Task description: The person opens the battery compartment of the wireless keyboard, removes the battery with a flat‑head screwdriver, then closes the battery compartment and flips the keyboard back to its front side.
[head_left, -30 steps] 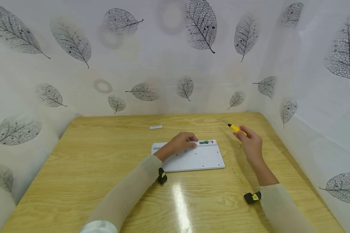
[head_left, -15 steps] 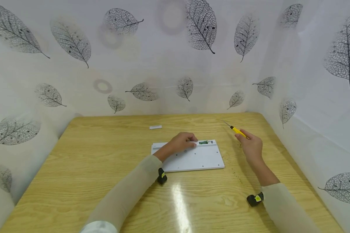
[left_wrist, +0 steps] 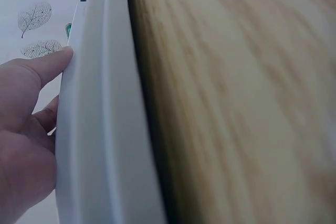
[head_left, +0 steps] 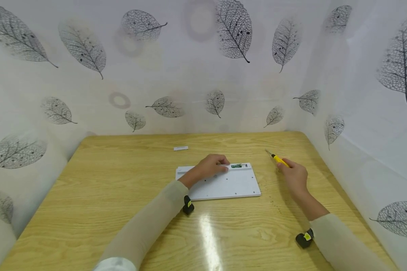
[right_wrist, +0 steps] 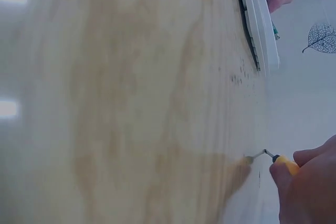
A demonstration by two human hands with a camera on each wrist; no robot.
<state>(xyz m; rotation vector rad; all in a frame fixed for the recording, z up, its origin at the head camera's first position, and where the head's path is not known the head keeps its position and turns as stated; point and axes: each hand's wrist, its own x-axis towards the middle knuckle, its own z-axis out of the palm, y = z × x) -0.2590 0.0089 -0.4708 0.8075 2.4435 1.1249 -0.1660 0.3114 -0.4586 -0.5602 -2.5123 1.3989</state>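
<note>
A white keyboard (head_left: 224,187) lies face down on the wooden table, key edges showing in the right wrist view. My left hand (head_left: 211,165) holds its raised far ridge, thumb on the near side and fingers curled over the far side. Just right of that hand, a green battery (head_left: 236,165) sits in the open compartment. Right of the keyboard, my right hand (head_left: 294,177) grips a yellow screwdriver (head_left: 280,161) with a black collar and thin metal shaft. Its tip points away to the left, close to the tabletop; whether it touches, I cannot tell.
A small white strip-like cover (head_left: 181,148) lies on the table (head_left: 122,180) behind the keyboard, to the left. Dark specks mark the wood right of the keyboard. Leaf-patterned cloth (head_left: 190,75) encloses the back and sides.
My right hand has moved slightly right and toward me, lowering the screwdriver toward the table. The left hand and the keyboard have stayed in place.
</note>
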